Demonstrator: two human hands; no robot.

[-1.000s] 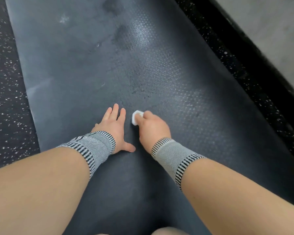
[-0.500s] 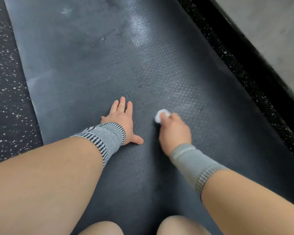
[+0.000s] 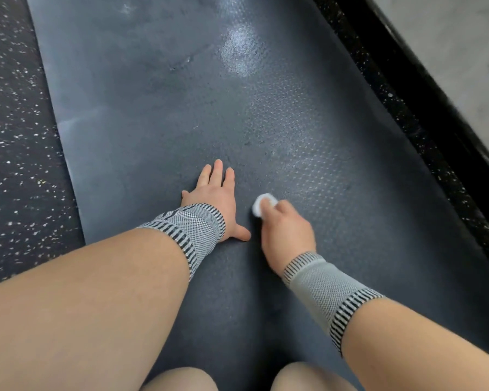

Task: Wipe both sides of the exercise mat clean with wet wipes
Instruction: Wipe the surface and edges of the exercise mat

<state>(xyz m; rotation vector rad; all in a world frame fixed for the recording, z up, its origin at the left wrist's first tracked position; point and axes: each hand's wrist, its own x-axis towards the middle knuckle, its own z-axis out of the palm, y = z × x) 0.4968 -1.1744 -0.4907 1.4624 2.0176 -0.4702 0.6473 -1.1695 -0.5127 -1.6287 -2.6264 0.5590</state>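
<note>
While the right hand (image 3: 287, 232) pinches a balled wet wipe (image 3: 263, 204) in curled fingers against the exercise mat (image 3: 153, 114), the left hand (image 3: 213, 197) lies flat, fingers straight, just beside it at nine o'clock; damp sheen toward twelve and one o'clock suggests that stretch is wiped; the near part looks dry, and the underside is probably untouched; speckled floor (image 3: 17, 136) flanks the mat; nothing blocks the stroke except the bracing hand.
</note>
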